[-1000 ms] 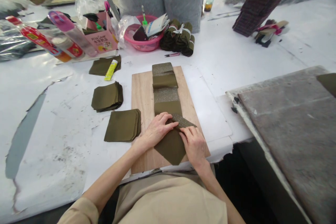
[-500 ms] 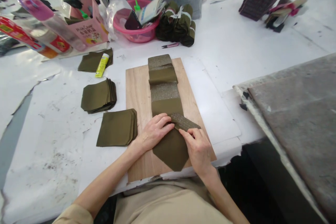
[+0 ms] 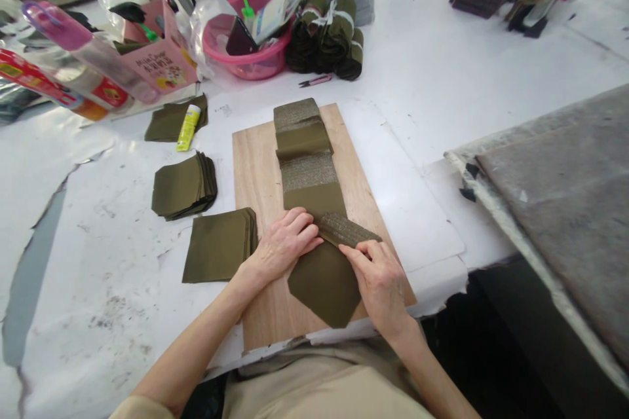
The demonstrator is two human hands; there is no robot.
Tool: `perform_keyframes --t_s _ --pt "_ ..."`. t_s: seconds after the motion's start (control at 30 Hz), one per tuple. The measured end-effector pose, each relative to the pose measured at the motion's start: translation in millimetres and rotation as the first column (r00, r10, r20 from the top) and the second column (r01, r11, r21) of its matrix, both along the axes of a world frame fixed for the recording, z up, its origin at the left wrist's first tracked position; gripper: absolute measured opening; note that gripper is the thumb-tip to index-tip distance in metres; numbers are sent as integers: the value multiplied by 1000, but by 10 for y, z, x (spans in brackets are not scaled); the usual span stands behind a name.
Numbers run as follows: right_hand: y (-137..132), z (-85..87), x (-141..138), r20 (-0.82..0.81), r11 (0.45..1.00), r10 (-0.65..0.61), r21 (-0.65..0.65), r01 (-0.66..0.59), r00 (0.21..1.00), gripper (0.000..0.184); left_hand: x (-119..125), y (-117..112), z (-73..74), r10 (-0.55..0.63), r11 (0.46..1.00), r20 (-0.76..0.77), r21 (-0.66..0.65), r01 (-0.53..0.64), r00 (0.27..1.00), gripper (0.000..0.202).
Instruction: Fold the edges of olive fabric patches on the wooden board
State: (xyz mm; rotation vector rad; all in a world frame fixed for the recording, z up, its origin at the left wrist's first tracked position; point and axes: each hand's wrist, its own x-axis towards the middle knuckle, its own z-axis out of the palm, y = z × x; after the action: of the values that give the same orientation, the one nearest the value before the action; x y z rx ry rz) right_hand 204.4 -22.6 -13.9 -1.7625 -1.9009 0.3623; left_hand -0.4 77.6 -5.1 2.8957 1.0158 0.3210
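Observation:
On the wooden board [image 3: 263, 314] lies a column of overlapping olive-green fabric pieces [image 3: 314, 196] with grey-speckled backs showing. The nearest piece [image 3: 327, 288] has cut corners and is partly covered at its upper edge. My left hand [image 3: 289, 239] rests on the fabric, fingers stretched out and pressing beside a folded edge; its fingertips partly hide the fold. My right hand [image 3: 378, 275] is closed, thumb and forefinger pinching the right part of a turned-up fabric flap [image 3: 348, 229] whose speckled underside shows.
Left of the board sit two stacks of olive fabric pieces, one nearer [image 3: 216, 245] and one farther [image 3: 181, 186]. A yellow tube [image 3: 188, 127] lies on more fabric. Behind are a pink basin [image 3: 246, 69], tied fabric rolls [image 3: 322, 36] and small snips [image 3: 315, 81]. A grey slab [image 3: 555, 177] stands right.
The view has shifted slightly. Both hands stay at the same fold; my right hand still pinches the flap, with little visible change in the fabric.

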Motion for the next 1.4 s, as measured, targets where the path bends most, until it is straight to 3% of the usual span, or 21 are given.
perform_keyframes --t_s 0.1,0.2,0.33,0.5,1.4 --pt "5 4 -1 -2 1000 -6 9 6 1000 27 3 -4 47 35 999 36 18 -36 999 25" --pt "8 8 0 -13 1000 -6 7 6 1000 27 -3 -38 64 -28 999 54 -14 29 998 25" --pt "0 -2 5 -20 1000 -1 12 2 1000 26 -19 -72 -3 -139 990 131 -8 141 982 28" --pt "-10 -19 11 -15 999 19 31 -18 1000 27 -19 -76 -84 -177 984 201 39 173 963 24" --pt "-1 -43 -11 61 1000 6 16 -7 998 26 35 -99 -20 -227 955 48 208 213 973 21"
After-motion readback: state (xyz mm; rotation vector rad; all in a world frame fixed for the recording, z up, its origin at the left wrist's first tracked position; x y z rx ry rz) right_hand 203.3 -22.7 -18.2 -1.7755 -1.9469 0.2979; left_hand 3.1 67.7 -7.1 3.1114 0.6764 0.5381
